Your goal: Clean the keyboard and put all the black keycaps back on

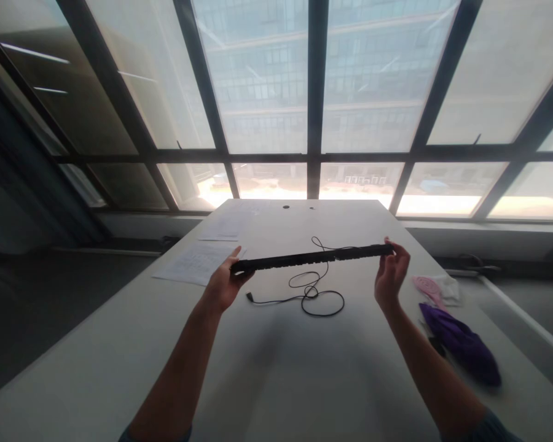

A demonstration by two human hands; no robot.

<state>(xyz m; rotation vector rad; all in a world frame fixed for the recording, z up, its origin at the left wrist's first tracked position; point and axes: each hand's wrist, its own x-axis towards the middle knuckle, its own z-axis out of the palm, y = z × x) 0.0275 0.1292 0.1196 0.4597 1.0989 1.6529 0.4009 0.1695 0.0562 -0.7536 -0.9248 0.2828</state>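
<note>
A black keyboard (304, 259) is held up above the white table, seen nearly edge-on with its key side hard to make out. My left hand (223, 282) grips its left end, thumb on top and fingers beneath. At the other end, which sits slightly higher in view, my right hand (392, 270) is closed around the edge. A thin black cable (322, 314) runs from behind the keyboard and lies in loose loops on the table, ending in a plug (249, 297) at the left.
Printed paper sheets (184, 263) lie on the table's left side. To the right are a pink hairbrush (428, 287), a white cloth or bag (450, 291) and a purple fabric item (463, 344). Large windows (267, 80) stand beyond the table's (276, 380) far edge.
</note>
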